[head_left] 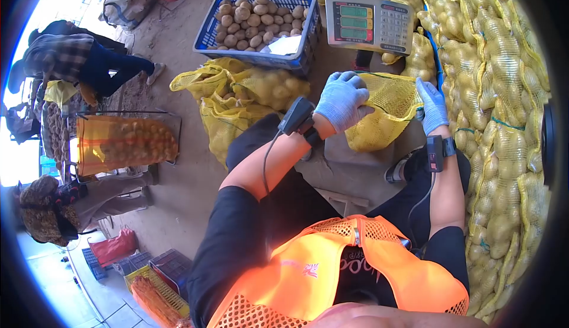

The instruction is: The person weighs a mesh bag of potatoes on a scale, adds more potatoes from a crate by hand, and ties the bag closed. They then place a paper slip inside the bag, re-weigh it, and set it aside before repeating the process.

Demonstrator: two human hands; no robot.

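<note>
A yellow mesh bag (373, 127) with potatoes in its lower part rests on the scale's platform (361, 156). My left hand (342, 101), in a blue-grey glove, grips the bag's top edge on the left side. On the right side, my gloved right hand (432, 104) pinches the mesh rim, so the bag's mouth is spread between both hands. Just beyond the bag stands the scale's display panel (370, 24), with lit green readouts and a keypad.
A blue crate (303, 61) of potatoes stands ahead on the left, with filled mesh bags (237, 99) nearer me. Stacked potato bags (498, 120) line the right side. Two people bend at the far left beside an orange mesh sack (127, 144) on a frame.
</note>
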